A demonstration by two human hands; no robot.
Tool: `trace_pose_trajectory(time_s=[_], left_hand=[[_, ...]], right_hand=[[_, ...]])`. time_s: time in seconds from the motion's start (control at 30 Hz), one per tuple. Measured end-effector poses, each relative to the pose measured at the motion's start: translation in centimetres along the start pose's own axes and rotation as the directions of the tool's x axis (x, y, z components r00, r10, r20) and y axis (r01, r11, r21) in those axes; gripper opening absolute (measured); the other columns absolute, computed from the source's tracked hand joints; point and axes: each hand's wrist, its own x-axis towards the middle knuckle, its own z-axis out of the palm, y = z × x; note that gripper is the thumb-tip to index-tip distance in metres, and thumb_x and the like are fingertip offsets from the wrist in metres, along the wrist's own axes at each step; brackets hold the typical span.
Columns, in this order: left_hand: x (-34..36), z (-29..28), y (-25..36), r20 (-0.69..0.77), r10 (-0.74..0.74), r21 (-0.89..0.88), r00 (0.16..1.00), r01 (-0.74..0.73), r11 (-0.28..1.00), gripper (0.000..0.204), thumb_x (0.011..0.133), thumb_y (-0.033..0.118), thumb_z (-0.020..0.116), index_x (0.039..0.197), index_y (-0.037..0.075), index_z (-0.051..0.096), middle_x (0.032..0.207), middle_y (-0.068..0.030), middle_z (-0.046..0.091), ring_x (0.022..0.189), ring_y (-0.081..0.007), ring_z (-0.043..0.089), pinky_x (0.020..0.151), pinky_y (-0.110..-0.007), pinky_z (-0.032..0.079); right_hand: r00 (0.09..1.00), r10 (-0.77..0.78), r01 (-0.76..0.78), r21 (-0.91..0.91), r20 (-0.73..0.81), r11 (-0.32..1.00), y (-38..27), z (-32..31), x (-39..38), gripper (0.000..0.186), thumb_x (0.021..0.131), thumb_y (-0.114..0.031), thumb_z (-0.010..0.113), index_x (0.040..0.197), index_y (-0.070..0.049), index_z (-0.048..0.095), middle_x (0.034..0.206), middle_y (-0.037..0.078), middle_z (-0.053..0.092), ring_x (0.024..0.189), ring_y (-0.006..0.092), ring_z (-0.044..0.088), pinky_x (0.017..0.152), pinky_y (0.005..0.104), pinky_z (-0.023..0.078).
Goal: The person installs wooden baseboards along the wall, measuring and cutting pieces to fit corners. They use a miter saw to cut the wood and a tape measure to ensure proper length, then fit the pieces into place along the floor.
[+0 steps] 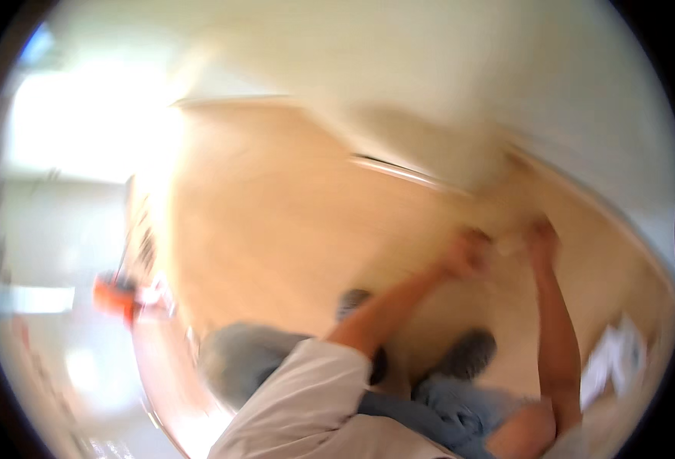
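Both arms reach out over a light wood-coloured floor [276,222], and motion smears the whole picture. My left hand [469,254] looks curled closed, right of the middle. A short gap separates it from my right hand [541,243], which is also curled, with its forearm rising steeply from the lower right. Something small and pale [509,245] shows faintly between the two hands; its kind is too blurred to tell. Just beyond them hangs a blurred cream-coloured surface [429,141], with a thin pale strip [402,170] along its lower edge.
Below my arms are my bent legs in jeans and my dark shoes [467,353]. White crumpled material [614,359] lies at the lower right. A pale wall [605,138] runs along the right. An orange-red object [116,297] stands at the left, below a very bright area.
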Motion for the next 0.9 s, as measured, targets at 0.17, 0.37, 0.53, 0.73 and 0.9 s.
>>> trace_pose_trajectory(time_s=[0.17, 0.37, 0.53, 0.73, 0.9], left_hand=[[-1.1, -4.5, -0.6, 0.792, -0.326, 0.405, 0.517, -0.045, 0.913, 0.054, 0.079, 0.042, 0.071, 0.123, 0.011, 0.067, 0.124, -0.0183, 0.065, 0.117, -0.0375, 0.059, 0.099, -0.051, 0.046], [4.8, -22.5, 20.5, 0.882, -0.321, 0.448, 0.345, -0.403, 0.798, 0.047, 0.089, 0.045, 0.065, 0.118, 0.008, 0.068, 0.117, -0.0160, 0.069, 0.114, -0.0382, 0.061, 0.098, -0.050, 0.048], [-1.4, -36.3, 32.8, 0.405, 0.064, 0.436, 0.912, -0.254, 0.863, 0.037, 0.087, 0.038, 0.066, 0.103, 0.006, 0.070, 0.097, -0.0124, 0.069, 0.100, -0.0342, 0.063, 0.096, -0.048, 0.047], [-10.6, -33.9, 33.9, 0.015, 0.379, 0.621, 0.925, -0.305, 0.722, 0.025, 0.084, 0.026, 0.065, 0.065, 0.012, 0.055, 0.071, -0.0078, 0.057, 0.075, -0.0278, 0.059, 0.084, -0.047, 0.046], [-9.2, -36.3, 33.9, -0.160, 0.414, 0.542, 0.896, -0.270, 0.796, 0.025, 0.076, 0.030, 0.068, 0.059, 0.014, 0.060, 0.063, -0.0049, 0.059, 0.068, -0.0271, 0.061, 0.078, -0.045, 0.048]], right_hand=[[0.946, 0.274, -0.194, -0.377, 0.173, 0.906, -8.1, 3.1, -5.0, 0.039, 0.104, -0.027, 0.051, 0.125, 0.005, 0.061, 0.111, 0.021, 0.069, 0.094, 0.0328, 0.068, 0.080, 0.0390, 0.054], [0.961, -0.169, 0.256, -0.478, 0.218, 0.840, 4.9, 0.3, 2.0, 0.046, 0.095, -0.020, 0.063, 0.132, 0.007, 0.056, 0.126, 0.020, 0.063, 0.103, 0.0310, 0.065, 0.083, 0.0397, 0.055], [0.988, -0.116, 0.147, -0.379, 0.105, 0.913, 7.4, -2.7, 8.4, 0.048, 0.086, -0.007, 0.069, 0.130, 0.008, 0.057, 0.121, 0.020, 0.065, 0.099, 0.0286, 0.064, 0.083, 0.0399, 0.055], [0.952, 0.089, -0.044, -0.157, 0.291, 0.987, -0.3, -1.6, 2.9, 0.024, 0.087, -0.010, 0.061, 0.087, 0.013, 0.067, 0.090, 0.020, 0.069, 0.072, 0.0256, 0.063, 0.062, 0.0396, 0.054], [0.918, 0.151, -0.054, -0.262, 0.367, 0.963, -7.1, -5.5, 3.4, 0.025, 0.088, -0.017, 0.064, 0.088, 0.007, 0.066, 0.082, 0.017, 0.066, 0.063, 0.0248, 0.058, 0.055, 0.0390, 0.050]])
